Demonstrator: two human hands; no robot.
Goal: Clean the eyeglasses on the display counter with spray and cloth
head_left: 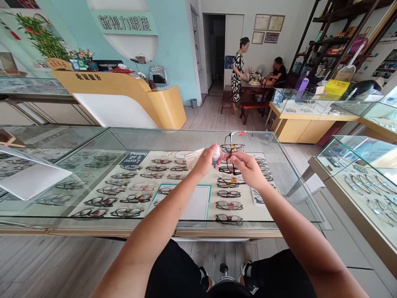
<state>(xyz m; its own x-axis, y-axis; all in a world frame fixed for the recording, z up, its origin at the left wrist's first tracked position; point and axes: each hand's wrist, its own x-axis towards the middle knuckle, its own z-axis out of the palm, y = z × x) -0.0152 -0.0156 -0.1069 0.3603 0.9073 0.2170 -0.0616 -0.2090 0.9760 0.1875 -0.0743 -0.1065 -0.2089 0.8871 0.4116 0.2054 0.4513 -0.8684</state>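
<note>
In my right hand [248, 167] is a pair of dark-framed eyeglasses [228, 142], turned on edge, with a small red tag on one temple. My left hand [207, 160] is wrapped round a small bottle [216, 155] with a whitish top, close beside the glasses. A pale cloth or tissue [194, 158] sticks out from the same hand on its left. Both hands are above the glass display case [198, 140]. Rows of eyeglasses [228, 205] lie inside the case under the glass.
A white folded panel [34, 174] stands on the case at the left. Another glass case [366, 174] is at the right. Beyond is a yellow-and-white reception counter [124, 95]. Two people [237, 74] are at a wooden table at the back.
</note>
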